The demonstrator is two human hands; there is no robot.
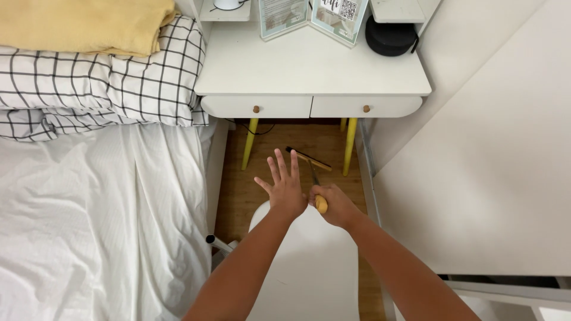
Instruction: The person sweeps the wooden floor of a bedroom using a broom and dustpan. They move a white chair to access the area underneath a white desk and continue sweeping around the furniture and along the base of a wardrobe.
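A person's right hand (pixel 334 204) is gripping the yellow handle of a small squeegee (pixel 310 163), fingers wrapped tight, while the left hand (pixel 283 187) is spreading open just beside it, fingers splayed and holding nothing. The tool is hanging over the wooden floor (pixel 238 190), its handle running away from the person and its dark blade lying crosswise toward the white desk (pixel 309 65). Both drawers (pixel 312 107) are sitting closed, their contents unseen. The hands are working in a narrow strip between the bed (pixel 89 208) and a white panel (pixel 476 178), above a white chair seat (pixel 309 267).
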